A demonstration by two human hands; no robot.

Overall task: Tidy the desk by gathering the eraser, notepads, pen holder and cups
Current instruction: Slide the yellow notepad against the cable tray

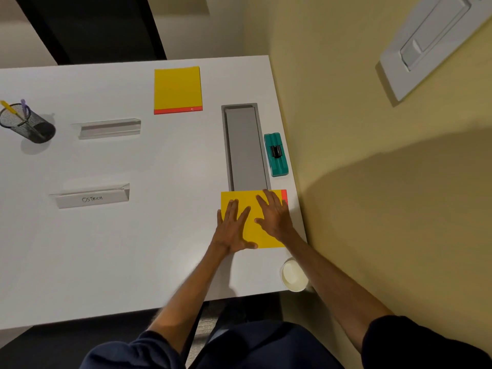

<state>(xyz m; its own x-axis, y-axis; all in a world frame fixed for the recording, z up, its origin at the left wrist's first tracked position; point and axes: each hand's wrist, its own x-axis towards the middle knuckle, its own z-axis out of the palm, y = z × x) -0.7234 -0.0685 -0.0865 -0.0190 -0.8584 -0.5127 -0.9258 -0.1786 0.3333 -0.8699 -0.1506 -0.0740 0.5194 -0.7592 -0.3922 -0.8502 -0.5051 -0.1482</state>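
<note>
Meanwhile, left hand [234, 230] and right hand [274, 217] press flat, fingers spread, on a yellow notepad [241, 196] at the desk's [133, 249] four o'clock, apparently to slide it. The second notepad [177, 87] lies at twelve, the teal eraser [276, 154] at three, the pen holder [28, 123] at ten and the paper cup [293, 275] at five.

A white desk [133, 249] stood pushed against a pale yellow wall [346, 102] on the right, where a broad soft shadow lay. A white plastic panel [431, 41] was fixed to that wall. A grey recessed trough [243, 147] was set into the desk. Beyond its far edge rose a dark panel [93, 27], and below the near edge the floor [40, 347] was dark.
</note>
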